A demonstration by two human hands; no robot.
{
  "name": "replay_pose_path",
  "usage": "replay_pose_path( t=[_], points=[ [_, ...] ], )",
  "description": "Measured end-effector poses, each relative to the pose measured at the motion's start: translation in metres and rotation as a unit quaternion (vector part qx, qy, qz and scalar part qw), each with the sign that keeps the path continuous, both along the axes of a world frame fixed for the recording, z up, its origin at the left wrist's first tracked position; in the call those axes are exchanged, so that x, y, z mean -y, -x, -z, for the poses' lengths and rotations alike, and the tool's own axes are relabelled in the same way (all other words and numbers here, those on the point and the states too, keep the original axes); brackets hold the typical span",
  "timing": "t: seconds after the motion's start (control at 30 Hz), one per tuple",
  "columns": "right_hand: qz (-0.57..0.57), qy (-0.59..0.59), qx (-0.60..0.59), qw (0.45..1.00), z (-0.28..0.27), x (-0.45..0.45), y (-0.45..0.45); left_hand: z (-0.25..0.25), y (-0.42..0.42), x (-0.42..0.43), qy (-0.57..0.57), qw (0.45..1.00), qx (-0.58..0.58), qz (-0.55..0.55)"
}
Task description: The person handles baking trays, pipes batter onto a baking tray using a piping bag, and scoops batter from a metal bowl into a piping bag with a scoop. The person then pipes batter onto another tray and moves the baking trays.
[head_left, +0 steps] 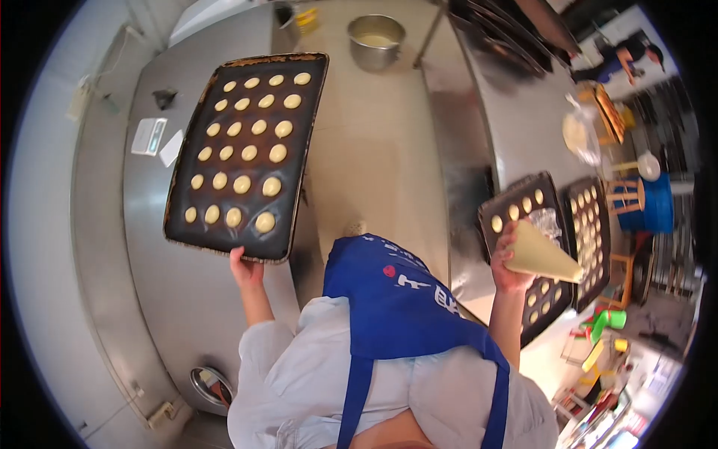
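Note:
My left hand (247,269) grips the near edge of a dark baking tray (247,239), fingers closed around its rim. Rows of round, pale batter mounds (241,184) cover the tray, which is over or beside the left metal counter. In my right hand (508,262) is a piping bag (540,253) full of pale batter, its narrow end towards the right. Under and beyond the bag are a second tray (490,212) and a third tray (598,288), both with similar mounds. The bag and hand hide part of the second tray.
A metal bowl (376,43) with pale contents stands at the far end of the floor between the counters. A white scale (149,136) lies on the left counter (149,217). Wooden stools and a blue bin (658,206) are at the right, with another person (621,61) farther back.

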State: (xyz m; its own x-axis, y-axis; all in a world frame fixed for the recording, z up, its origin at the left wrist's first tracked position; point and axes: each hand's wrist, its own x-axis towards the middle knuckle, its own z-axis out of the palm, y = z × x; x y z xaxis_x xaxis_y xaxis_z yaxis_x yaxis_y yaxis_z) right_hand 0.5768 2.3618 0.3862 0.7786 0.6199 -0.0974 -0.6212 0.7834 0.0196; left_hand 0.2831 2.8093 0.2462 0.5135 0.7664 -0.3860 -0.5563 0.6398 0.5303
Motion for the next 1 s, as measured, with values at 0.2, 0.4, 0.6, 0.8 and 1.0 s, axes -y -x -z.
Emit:
replay_pose_path(
  t=[0.2, 0.4, 0.6, 0.8, 1.0],
  points=[
    [0.026, 0.009, 0.020, 0.999, -0.001, 0.085, 0.046, -0.022, 0.036, 0.098, 0.012, 0.991, -0.079, 0.103],
    [0.134, 0.079, -0.001, 0.988, -0.045, 0.153, 0.138, -0.106, 0.028, 0.170, -0.026, 0.958, -0.026, 0.284],
    [0.260, 0.110, 0.017, 0.959, -0.040, 0.234, 0.206, -0.068, -0.037, 0.244, 0.015, 0.880, -0.012, 0.475],
    [0.356, 0.119, -0.025, 0.926, -0.038, 0.276, 0.270, -0.052, -0.113, 0.315, -0.002, 0.772, 0.027, 0.635],
    [0.420, 0.148, -0.047, 0.894, -0.042, 0.289, 0.307, -0.034, -0.158, 0.367, 0.025, 0.694, 0.046, 0.718]
  ],
)
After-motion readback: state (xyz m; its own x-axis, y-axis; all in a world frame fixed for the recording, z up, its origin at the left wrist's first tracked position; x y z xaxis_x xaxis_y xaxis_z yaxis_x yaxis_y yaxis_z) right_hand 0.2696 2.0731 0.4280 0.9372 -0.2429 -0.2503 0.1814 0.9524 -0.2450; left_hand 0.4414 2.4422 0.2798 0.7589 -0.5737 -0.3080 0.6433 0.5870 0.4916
